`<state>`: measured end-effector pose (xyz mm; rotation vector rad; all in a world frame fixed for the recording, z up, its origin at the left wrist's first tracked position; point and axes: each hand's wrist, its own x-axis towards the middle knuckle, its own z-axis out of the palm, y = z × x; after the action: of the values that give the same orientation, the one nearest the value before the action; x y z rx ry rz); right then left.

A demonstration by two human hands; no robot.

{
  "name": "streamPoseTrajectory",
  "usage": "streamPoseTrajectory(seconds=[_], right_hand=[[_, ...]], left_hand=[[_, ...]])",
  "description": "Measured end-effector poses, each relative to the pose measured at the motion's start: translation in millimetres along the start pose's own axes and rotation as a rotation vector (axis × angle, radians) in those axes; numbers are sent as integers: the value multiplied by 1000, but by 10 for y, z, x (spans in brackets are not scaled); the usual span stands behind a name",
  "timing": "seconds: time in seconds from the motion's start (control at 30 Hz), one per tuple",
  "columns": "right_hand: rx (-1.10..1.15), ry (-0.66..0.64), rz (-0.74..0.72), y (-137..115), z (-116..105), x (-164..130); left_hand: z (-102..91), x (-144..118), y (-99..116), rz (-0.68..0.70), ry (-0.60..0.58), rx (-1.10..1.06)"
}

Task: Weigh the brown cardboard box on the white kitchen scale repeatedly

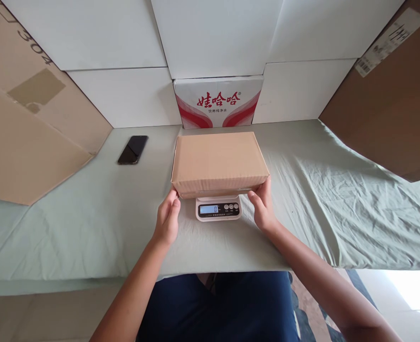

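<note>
A closed brown cardboard box (220, 156) is over a small white digital scale (219, 217), hiding most of its top. The scale's lit display reads 0. At the box's near left corner is my left hand (169, 216), its fingers closed against the side and underside. My right hand (262, 206) grips the near right corner, thumb below the front edge and fingers around the side. The fingertips of both hands are partly hidden by the box. Whether the box touches the scale's plate I cannot tell.
A black phone (133, 150) lies on the green cloth (106, 228) to the left. Behind the box stands a white carton with red print (219, 102) against white panels (219, 35). Large cardboard sheets flank the table at left (28, 123) and right (391, 104).
</note>
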<state>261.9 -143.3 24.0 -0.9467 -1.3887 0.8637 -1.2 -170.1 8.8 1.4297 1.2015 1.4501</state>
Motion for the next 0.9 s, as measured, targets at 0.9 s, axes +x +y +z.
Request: streamPoseTrajectory(seconds=[0.9], right_hand=[[156,338,146,50,-127,178]], left_hand=[[-68,65,-5,-40,124,-127]])
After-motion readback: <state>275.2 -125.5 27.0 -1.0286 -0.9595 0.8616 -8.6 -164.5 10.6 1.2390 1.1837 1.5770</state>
